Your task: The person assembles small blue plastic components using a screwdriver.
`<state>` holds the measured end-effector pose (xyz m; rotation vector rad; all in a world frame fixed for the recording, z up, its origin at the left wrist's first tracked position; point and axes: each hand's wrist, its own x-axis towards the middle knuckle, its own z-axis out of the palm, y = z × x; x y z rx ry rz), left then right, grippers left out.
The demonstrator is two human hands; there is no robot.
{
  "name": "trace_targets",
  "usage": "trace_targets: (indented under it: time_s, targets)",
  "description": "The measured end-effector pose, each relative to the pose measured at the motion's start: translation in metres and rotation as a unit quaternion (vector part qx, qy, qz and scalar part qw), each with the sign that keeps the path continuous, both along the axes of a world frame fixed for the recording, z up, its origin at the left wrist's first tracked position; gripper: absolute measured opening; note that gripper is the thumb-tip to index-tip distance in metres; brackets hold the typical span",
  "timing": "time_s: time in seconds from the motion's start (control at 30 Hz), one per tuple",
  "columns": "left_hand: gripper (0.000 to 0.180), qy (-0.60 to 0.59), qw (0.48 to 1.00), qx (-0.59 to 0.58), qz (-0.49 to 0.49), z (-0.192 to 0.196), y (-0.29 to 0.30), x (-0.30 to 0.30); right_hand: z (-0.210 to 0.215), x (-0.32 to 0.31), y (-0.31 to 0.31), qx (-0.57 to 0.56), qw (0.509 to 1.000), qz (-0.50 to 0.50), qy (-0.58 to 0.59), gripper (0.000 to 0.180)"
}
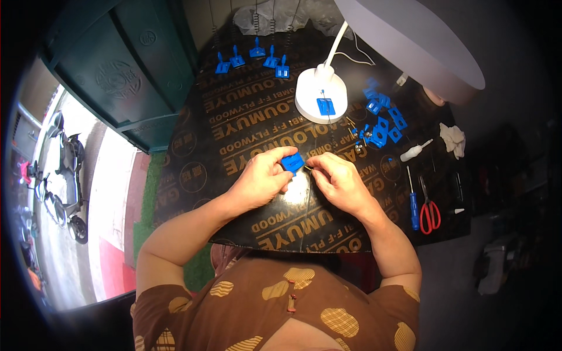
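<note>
My left hand [263,178] grips a small blue plastic block [293,162] between thumb and fingers, over the middle of the table. Close to the block's right side, my right hand [335,180] has thumb and index finger pinched together. A thin, pale tip shows at those fingers, too small to name. Just beyond the right hand lies a dark coiled cord [331,136]. Another blue piece [325,106] rests on the round white base of the lamp [304,105].
Loose blue parts [380,131] and small metal bits [359,146] lie right of the lamp. Farther right are a white tube [411,153], a blue-handled screwdriver [414,212], red-handled scissors [430,216] and crumpled tissue [452,140]. Several blue pieces with coiled cords [257,49] stand at the back.
</note>
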<state>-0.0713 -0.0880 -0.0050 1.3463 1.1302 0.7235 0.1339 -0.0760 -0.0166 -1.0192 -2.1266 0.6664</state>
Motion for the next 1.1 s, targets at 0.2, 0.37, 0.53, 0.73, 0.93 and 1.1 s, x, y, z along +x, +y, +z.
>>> trace_targets:
  time_s: [0.2, 0.37, 0.53, 0.73, 0.93, 1.1]
  targets:
    - [0.042, 0.092, 0.986, 0.135, -0.035, -0.005, 0.003, -0.006, 0.000, 0.001, 0.000, 0.016, 1.000, 0.010, -0.006, 0.013]
    - [0.043, 0.087, 0.987, 0.132, -0.031, 0.000, 0.003, -0.009, 0.003, 0.001, 0.001, 0.027, 1.000, 0.004, 0.000, 0.011]
    - [0.041, 0.088, 0.989, 0.114, -0.026, 0.009, 0.005, -0.011, 0.004, 0.001, 0.001, 0.038, 0.999, 0.001, 0.014, 0.011]
    - [0.038, 0.098, 0.988, 0.113, -0.033, 0.011, 0.012, -0.015, 0.004, 0.001, 0.000, 0.020, 0.998, -0.008, 0.057, 0.014]
    - [0.031, -0.168, 0.984, -0.055, -0.031, 0.003, 0.020, -0.020, 0.001, 0.005, 0.002, -0.156, 0.974, 0.017, 0.165, 0.018]
    - [0.033, -0.214, 0.974, -0.053, -0.043, 0.004, 0.013, -0.012, -0.006, 0.000, -0.001, -0.066, 0.988, 0.033, 0.139, 0.018]
